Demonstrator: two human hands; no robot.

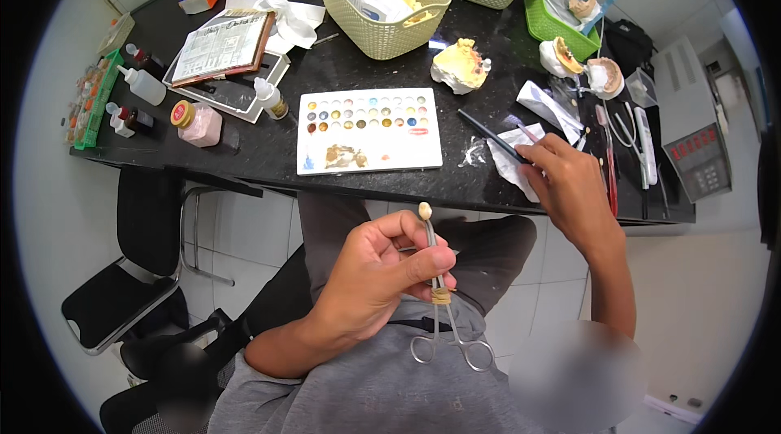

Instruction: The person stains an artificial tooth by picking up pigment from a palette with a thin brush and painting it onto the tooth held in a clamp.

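Nearest the lens, the left hand [374, 275] is curled shut around a pair of metal forceps [443, 312], held upright over the person's lap; a rubber band wraps the shafts just below the fingers, and the ring handles hang down beneath. At the forceps' tip sits a small cream tooth crown [425, 210], clamped in the jaws and raised just short of the worktop [268, 149] edge.

Further out, the right hand [569, 186] rests at the worktop's front edge with its fingers closed on a thin dark brush [490, 135] (the handle slants up and to the left), over a crumpled white tissue [512, 159]. Left of the brush lies a white palette [370, 131] with rows of small colour dabs and brown smears. Behind it stand a plaster dental model [460, 65] and a pale green basket [382, 1]; a pink jar [197, 122] sits toward the left end.
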